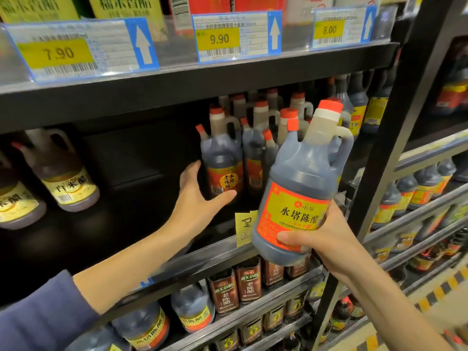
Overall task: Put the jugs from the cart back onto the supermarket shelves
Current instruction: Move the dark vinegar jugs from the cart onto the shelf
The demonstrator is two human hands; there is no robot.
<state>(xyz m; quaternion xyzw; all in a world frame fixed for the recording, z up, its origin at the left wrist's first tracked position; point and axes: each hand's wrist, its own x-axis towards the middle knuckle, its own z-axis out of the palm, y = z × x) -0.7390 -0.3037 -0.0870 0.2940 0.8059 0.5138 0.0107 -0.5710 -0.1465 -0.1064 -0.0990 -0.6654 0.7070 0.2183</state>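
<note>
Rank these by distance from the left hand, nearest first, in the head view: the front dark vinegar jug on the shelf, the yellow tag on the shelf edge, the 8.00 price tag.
1. Front dark vinegar jug: right beside the left hand, at its fingers.
2. Yellow tag: lower right, on the shelf edge.
3. 8.00 price tag: far upper right, on the shelf above.

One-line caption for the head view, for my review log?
Right hand lifts a dark vinegar jug toward the middle shelf while the open left hand touches a shelved jug.
</note>
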